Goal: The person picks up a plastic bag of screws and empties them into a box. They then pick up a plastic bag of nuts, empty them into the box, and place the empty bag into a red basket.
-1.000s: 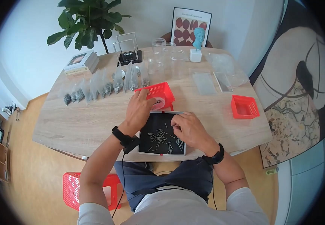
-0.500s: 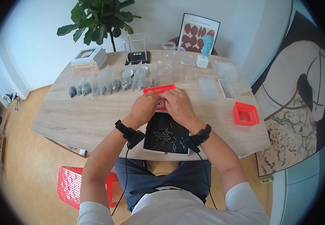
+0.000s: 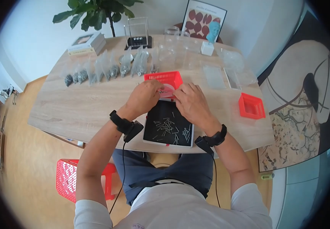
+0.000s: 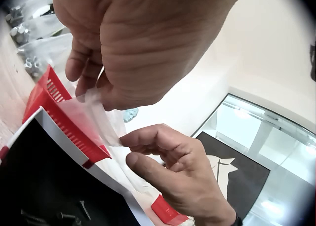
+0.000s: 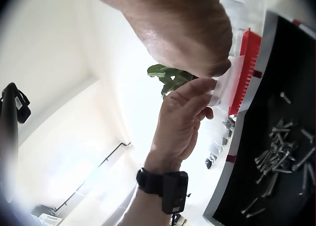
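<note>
My left hand [image 3: 144, 98] pinches the edge of a clear plastic bag [image 3: 167, 91] by the near side of a red basket [image 3: 174, 77]. In the left wrist view the bag [image 4: 91, 118] hangs limp from those fingers. My right hand [image 3: 193, 105] faces it from the other side, its index fingertip right at the bag's edge. Thumb and index finger of the right hand [image 4: 177, 169] stand apart, nothing showing between them. Below the hands lies a black tray [image 3: 155, 110] with a white rim, holding a pile of loose screws [image 5: 279, 154].
Several filled plastic bags [image 3: 113, 70] stand in a row at the back left, behind them books [image 3: 86, 44] and a Newton's cradle [image 3: 138, 41]. Clear jars [image 3: 168, 49] are at the back. A second red basket [image 3: 252, 107] sits at right, beyond flat plastic bags [image 3: 213, 77].
My right hand has gone from over the tray up to the bag, then drawn slightly back from the left hand. The left hand keeps its pinch on the bag by the basket.
</note>
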The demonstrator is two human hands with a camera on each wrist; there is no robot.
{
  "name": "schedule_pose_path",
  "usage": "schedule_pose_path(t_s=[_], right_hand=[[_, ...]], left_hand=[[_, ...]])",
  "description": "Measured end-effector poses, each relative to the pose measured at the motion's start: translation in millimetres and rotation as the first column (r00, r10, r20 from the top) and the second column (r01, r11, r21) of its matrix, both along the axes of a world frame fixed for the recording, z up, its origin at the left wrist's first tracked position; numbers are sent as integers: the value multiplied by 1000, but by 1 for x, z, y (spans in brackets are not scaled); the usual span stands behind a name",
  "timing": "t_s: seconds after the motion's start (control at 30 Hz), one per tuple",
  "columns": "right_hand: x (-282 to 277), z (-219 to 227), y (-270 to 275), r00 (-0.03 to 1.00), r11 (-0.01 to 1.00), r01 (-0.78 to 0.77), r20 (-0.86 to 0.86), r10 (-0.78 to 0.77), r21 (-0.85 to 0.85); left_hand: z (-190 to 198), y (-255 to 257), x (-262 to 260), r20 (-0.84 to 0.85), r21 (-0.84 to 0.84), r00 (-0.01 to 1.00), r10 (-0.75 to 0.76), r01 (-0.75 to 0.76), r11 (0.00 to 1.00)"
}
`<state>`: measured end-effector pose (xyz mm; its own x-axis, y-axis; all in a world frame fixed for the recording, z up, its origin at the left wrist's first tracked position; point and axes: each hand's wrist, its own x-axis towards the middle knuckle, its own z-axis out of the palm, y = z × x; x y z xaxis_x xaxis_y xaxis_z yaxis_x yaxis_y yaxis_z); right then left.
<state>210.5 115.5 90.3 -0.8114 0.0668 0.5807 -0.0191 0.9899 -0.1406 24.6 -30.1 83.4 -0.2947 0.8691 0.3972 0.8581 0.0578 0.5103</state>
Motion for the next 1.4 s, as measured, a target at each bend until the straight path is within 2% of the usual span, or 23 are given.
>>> schedule_pose_path(t_s=[0.07,0.1,0.17,0.2,0.27,0.3,0.37,0.4,0.47,0.6,0.7,0.8,0.87,1.0,1.07,1.17,1.3,1.37,1.4], right_hand=[[6,-1,-2,999,999,-44,-6,44,13],[9,0,-5,999,999,-44,3,44,5],[14,0,-12,994,990,-28,-104,14,-136],[16,-5,-11,995,990,-28,-101,14,-140],[22,-21,-9,995,989,-77,59,85,-123],[23,-27,-10,995,989,-73,61,82,-129],[20,-38,-14,976,1000,14,218,-17,14],[16,-41,-14,976,1000,12,216,-15,14],[9,-48,-14,974,998,56,218,-62,35],[3,-56,-11,966,996,67,247,-78,56],[7,-52,-10,977,995,23,207,-44,100],[10,-31,-13,979,1000,-7,203,1,28],[8,-14,-15,995,997,-62,74,65,-35],[-16,8,-11,997,998,-68,-22,69,10],[-28,9,-6,987,998,-44,-156,38,-38],[-29,4,-4,976,990,-78,-213,52,-118],[-15,-9,-2,979,976,-108,-188,72,-188],[-10,-20,1,977,972,-103,-206,59,-212],[-8,-23,3,976,970,-102,-211,55,-220]], left_hand=[[1,-5,6,-118,87,991,-62,72,994],[3,-9,11,-107,80,992,-63,71,994],[9,-20,21,-213,214,975,66,-19,977],[15,-25,28,-210,211,975,66,-20,977],[18,-39,44,-153,257,980,130,-88,962],[12,-42,47,-151,251,980,126,-85,964],[-6,-49,49,-342,-60,940,-14,-7,998],[-15,-50,51,-344,-60,939,-12,-10,998],[-32,-52,58,-466,-169,882,-63,-19,985],[-42,-50,74,-465,-242,885,-35,-89,966],[-41,-51,83,-408,-213,912,25,-122,970],[-45,-51,87,-328,-148,941,89,-144,978],[-48,-50,89,-218,-164,968,123,-161,973],[-45,-50,92,-155,-210,979,130,-161,964],[-43,-52,93,-48,-218,992,115,-123,968],[-42,-57,94,-7,-129,991,134,-134,983],[-32,-60,91,59,-98,990,131,-125,987],[-20,-58,90,130,6,977,167,-169,986],[-15,-56,86,124,-3,978,166,-167,986]])
